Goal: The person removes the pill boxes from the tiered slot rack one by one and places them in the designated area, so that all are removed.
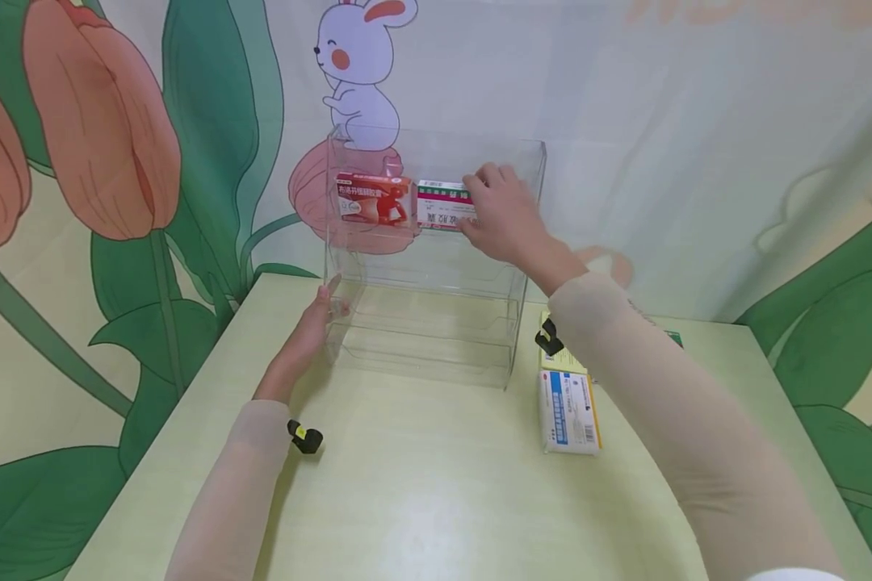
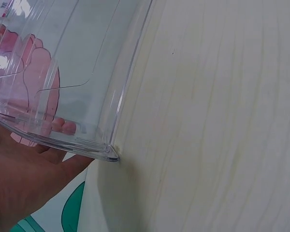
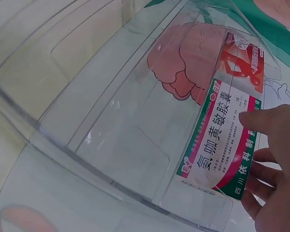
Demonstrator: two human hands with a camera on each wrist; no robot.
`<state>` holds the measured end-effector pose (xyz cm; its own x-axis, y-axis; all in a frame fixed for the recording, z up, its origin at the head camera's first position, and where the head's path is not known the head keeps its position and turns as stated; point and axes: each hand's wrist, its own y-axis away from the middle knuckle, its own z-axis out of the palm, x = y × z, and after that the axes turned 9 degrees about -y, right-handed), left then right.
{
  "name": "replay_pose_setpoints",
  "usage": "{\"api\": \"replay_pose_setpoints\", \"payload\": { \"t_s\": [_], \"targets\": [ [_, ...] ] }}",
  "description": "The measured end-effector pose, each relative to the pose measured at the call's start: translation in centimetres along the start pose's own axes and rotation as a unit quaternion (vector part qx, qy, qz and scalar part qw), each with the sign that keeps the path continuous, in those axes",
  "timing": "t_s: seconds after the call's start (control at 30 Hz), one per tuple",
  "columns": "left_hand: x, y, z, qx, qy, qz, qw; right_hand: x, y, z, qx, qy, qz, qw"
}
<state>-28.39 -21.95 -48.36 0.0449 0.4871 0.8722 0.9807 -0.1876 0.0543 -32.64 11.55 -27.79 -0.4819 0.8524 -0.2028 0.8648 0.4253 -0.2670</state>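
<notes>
Right grip (image 1: 505, 211) around one end of green-and-white box (image 3: 220, 137)

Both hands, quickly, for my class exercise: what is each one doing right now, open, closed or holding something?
Left hand: closed, holding the clear rack by its side.
Right hand: closed, holding the green-and-white box.

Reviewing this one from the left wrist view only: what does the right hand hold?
Observer: The right hand grips a white, green and red box at the upper part of the clear rack.
Operator: Does anything lie outside the rack, to its right?
Observer: Yes, a blue-and-white box lies on the table there.
Operator: Is it alone?
Observer: No, a pale yellow box lies just behind it, partly hidden by the right sleeve.
</notes>
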Motion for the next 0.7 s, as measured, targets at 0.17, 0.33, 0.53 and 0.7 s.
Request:
{"api": "replay_pose_setpoints", "payload": {
  "t_s": [0.17,0.33,0.53,0.7],
  "targets": [
    [0.0,0.1,-0.1,0.001,-0.001,0.011,0.9999,-0.5,-0.4,0.5,0.023,0.033,0.000,0.9992],
    [0.0,0.3,0.0,0.000,-0.002,0.010,0.9999,-0.6,-0.5,1.1,0.061,0.052,-0.018,0.9966],
    [-0.3,0.1,0.0,0.000,0.007,0.012,0.9999,-0.5,-0.4,1.3,0.085,0.036,-0.042,0.9949],
    [-0.3,0.0,-0.1,0.001,0.002,0.012,0.9999,-0.2,0.0,0.6,0.099,0.007,-0.075,0.9923]
  ]
}}
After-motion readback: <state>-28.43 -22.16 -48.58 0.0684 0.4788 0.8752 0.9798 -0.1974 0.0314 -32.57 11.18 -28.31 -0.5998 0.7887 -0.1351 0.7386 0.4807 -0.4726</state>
